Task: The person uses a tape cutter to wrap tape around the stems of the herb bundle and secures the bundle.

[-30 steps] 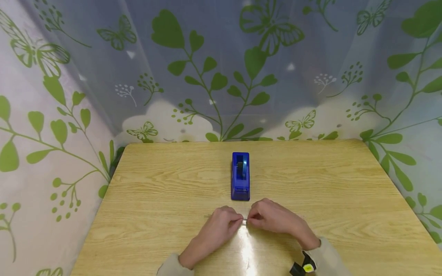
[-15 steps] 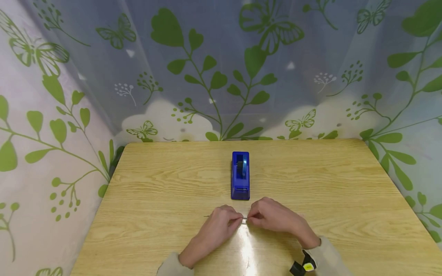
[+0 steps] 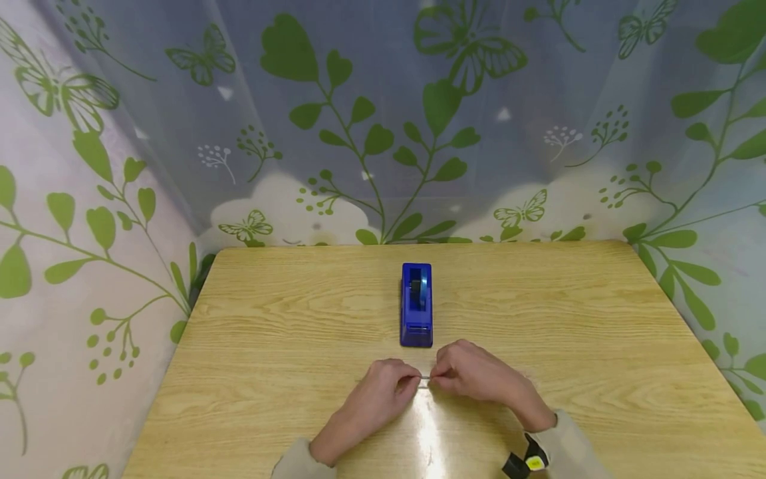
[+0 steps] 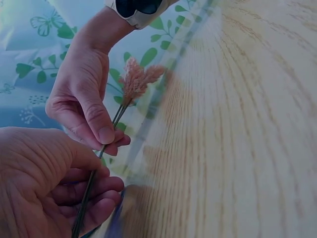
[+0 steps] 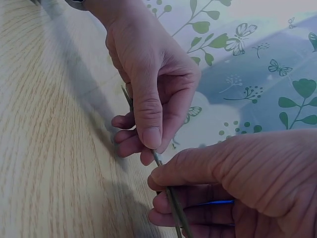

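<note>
A sprig of flowers with fluffy pinkish heads [image 4: 138, 82] and thin green stems [image 5: 174, 208] is stretched between my two hands. My left hand [image 3: 383, 392] pinches the stems between thumb and fingers. Just to the right, my right hand [image 3: 479, 379] pinches them too, nearer the flower heads. A short piece of stem shows in the small gap between the fingertips, with a pale shiny bit [image 5: 157, 157] on it. Beyond the hands stands a blue tape dispenser [image 3: 417, 305], its roll of tape sitting in the slot.
The wood-grain table [image 3: 269, 319] carries a bright light reflection near its front. A curtain [image 3: 383, 133] with green leaves and butterflies encloses the back and sides. A black strap with a yellow-marked device [image 3: 532, 459] sits at the right wrist.
Both hands stay almost in place, with the right shifting very slightly up. The stem ends sticking out left of my left hand have become harder to see in the head view.
</note>
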`<state>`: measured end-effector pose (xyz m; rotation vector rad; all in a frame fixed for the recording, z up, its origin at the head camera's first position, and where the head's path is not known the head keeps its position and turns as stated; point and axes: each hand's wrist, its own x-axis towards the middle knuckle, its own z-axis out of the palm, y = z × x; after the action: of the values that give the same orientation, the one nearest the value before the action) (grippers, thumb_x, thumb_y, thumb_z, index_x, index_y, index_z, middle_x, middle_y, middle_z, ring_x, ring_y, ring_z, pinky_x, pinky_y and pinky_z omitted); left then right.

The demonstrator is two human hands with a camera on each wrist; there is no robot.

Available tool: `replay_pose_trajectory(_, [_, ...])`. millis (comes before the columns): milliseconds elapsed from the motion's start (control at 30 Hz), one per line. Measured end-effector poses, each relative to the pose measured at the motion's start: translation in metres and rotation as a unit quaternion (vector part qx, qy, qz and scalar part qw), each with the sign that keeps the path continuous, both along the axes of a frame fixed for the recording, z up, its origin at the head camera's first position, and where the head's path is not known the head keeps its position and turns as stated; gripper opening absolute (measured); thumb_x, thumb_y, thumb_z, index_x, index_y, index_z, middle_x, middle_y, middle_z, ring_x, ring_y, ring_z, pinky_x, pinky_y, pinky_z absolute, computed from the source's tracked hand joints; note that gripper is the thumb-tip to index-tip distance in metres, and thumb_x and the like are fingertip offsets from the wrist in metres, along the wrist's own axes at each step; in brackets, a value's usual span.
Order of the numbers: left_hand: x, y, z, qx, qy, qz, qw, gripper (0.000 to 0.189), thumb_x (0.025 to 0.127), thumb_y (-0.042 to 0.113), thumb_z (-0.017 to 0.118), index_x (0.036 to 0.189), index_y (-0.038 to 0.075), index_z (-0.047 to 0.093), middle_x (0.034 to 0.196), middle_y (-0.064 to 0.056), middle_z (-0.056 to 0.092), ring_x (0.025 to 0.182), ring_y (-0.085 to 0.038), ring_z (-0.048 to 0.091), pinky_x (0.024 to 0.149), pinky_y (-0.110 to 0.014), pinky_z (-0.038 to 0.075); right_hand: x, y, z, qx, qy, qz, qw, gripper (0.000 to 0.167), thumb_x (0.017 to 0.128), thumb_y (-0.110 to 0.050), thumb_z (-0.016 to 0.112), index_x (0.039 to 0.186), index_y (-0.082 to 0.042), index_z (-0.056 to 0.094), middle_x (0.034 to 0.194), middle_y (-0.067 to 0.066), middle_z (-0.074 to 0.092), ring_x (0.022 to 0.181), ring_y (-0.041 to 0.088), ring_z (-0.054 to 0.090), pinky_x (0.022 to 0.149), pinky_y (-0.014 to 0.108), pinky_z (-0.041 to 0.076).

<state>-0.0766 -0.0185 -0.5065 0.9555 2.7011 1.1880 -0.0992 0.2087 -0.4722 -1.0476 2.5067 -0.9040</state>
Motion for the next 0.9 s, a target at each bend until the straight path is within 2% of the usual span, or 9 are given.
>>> replay_pose_trajectory(167, [0.0001, 0.0006, -0.0010, -0.007, -0.009, 0.000, 0.9999, 0.015, 0.097, 0.003, 0.066, 0.094, 0.006, 0.081, 0.082, 0.003, 0.071, 0.071, 0.003, 0.056, 0.063, -0.011, 0.048, -0.0005, 0.0005, 0.0002, -0.004, 0.007, 0.001, 1.0000, 0.013, 0.092, -0.002, 0.076, 0.088, -0.012, 0.083, 0.071, -0.016, 0.052, 0.063, -0.004, 0.041, 0.056, 0.016, 0.040])
replay_pose_trajectory(500, [-0.0011, -0.0008, -0.0024, -0.001, 0.014, -0.006, 0.9999, 0.018, 0.095, 0.001, 0.067, 0.085, 0.010, 0.079, 0.077, 0.006, 0.067, 0.069, 0.002, 0.053, 0.062, -0.010, 0.046, -0.0011, 0.0011, -0.0008, -0.007, 0.017, 0.007, 0.9998, 0.013, 0.093, -0.004, 0.076, 0.085, -0.013, 0.082, 0.070, -0.016, 0.051, 0.063, -0.004, 0.040, 0.057, 0.015, 0.038])
replay_pose_trajectory(600, [-0.0018, -0.0016, -0.0019, 0.007, 0.019, -0.011, 0.9997, 0.019, 0.095, 0.001, 0.068, 0.084, 0.010, 0.079, 0.077, 0.004, 0.069, 0.069, 0.001, 0.055, 0.063, -0.010, 0.047, -0.0013, 0.0012, -0.0012, -0.008, 0.021, 0.011, 0.9997, 0.012, 0.093, -0.005, 0.077, 0.086, -0.013, 0.082, 0.072, -0.016, 0.055, 0.065, -0.005, 0.042, 0.058, 0.016, 0.042])
replay_pose_trajectory(733, [-0.0025, -0.0035, -0.0010, 0.016, 0.019, -0.019, 0.9995, 0.015, 0.096, -0.001, 0.070, 0.090, 0.006, 0.082, 0.081, -0.002, 0.075, 0.073, -0.001, 0.063, 0.067, -0.010, 0.052, -0.0016, 0.0017, -0.0014, -0.003, 0.010, 0.008, 0.9999, 0.011, 0.096, -0.008, 0.075, 0.089, -0.013, 0.082, 0.076, -0.015, 0.060, 0.067, -0.004, 0.045, 0.060, 0.017, 0.045])
replay_pose_trajectory(900, [-0.0030, -0.0045, -0.0010, 0.016, 0.020, -0.026, 0.9993, 0.013, 0.096, -0.002, 0.070, 0.098, 0.004, 0.082, 0.087, -0.005, 0.078, 0.079, -0.005, 0.070, 0.071, -0.011, 0.054, -0.0022, 0.0021, -0.0028, -0.001, -0.013, 0.005, 0.9999, 0.013, 0.099, -0.010, 0.072, 0.089, -0.013, 0.079, 0.073, -0.014, 0.053, 0.065, -0.003, 0.040, 0.058, 0.017, 0.039])
